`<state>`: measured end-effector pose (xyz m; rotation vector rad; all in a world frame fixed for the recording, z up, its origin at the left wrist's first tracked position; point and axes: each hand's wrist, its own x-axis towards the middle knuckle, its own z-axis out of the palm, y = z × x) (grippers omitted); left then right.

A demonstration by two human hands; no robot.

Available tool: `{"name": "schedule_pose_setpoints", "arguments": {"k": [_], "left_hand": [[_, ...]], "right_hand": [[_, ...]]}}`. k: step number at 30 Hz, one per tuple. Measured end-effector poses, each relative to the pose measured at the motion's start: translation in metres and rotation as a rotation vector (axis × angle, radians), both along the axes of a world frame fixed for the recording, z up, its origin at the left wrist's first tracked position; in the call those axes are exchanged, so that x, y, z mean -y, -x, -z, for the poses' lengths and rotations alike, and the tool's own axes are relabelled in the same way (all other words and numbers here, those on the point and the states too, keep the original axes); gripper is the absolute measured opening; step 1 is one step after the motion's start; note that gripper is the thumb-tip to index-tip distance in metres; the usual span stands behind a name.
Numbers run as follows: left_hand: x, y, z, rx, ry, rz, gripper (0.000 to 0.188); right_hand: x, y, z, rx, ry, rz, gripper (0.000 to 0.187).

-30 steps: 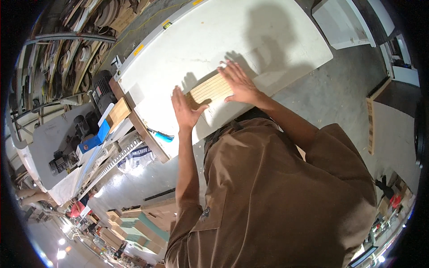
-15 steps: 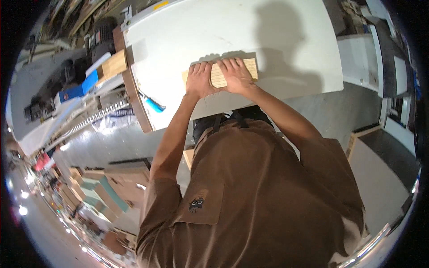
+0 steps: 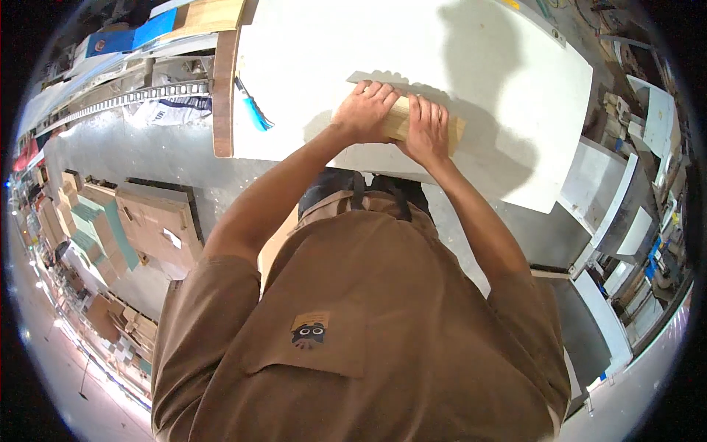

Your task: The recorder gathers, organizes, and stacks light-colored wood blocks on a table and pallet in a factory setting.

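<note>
A pale wooden block (image 3: 398, 120) lies near the close edge of the white tabletop (image 3: 331, 44), slanting down to the right. My left hand (image 3: 364, 112) is closed over its left part, fingers curled across the far side. Beside it, my right hand (image 3: 427, 134) grips the block toward its right end, which sticks out past the fingers. Most of the block's left end and underside are hidden by my hands. Shadows of my head and arms fall across the tabletop.
A blue-handled tool (image 3: 255, 114) lies left on the tabletop, near a brown wooden edge strip (image 3: 224, 96). Beyond the strip are a blue box (image 3: 110, 43) and a wooden board (image 3: 210, 16). Stacked boards (image 3: 158, 214) stand on the floor at left; grey-topped panels (image 3: 582, 324) stand at right.
The whole view has swung round, so the tabletop and block now slant down to the right. Both hands keep hold of the block, whose lined face shows less now.
</note>
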<state>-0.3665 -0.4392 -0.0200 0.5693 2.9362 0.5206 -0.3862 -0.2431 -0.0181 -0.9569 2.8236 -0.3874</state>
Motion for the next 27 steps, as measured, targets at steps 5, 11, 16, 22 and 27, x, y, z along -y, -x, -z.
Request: {"name": "schedule_pose_setpoints", "arguments": {"k": [5, 11, 16, 22, 27], "left_hand": [[-0.001, 0.003, -0.006, 0.062, 0.027, 0.014, 0.091], [0.003, 0.007, -0.009, 0.079, -0.020, 0.014, 0.091], [0.003, 0.008, -0.003, -0.013, -0.077, 0.042, 0.090], [0.011, -0.003, -0.003, 0.013, -0.134, 0.011, 0.102], [0.029, -0.012, 0.009, -0.166, -0.073, 0.121, 0.105]], "right_hand": [[-0.003, -0.002, 0.002, 0.011, 0.005, -0.011, 0.095], [0.001, 0.001, 0.005, 0.014, -0.001, -0.009, 0.098], [0.001, 0.003, -0.002, 0.021, -0.122, 0.001, 0.102], [0.007, -0.003, 0.003, -0.008, -0.227, -0.020, 0.106], [0.008, -0.005, 0.000, 0.014, -0.176, 0.017, 0.107]]}}
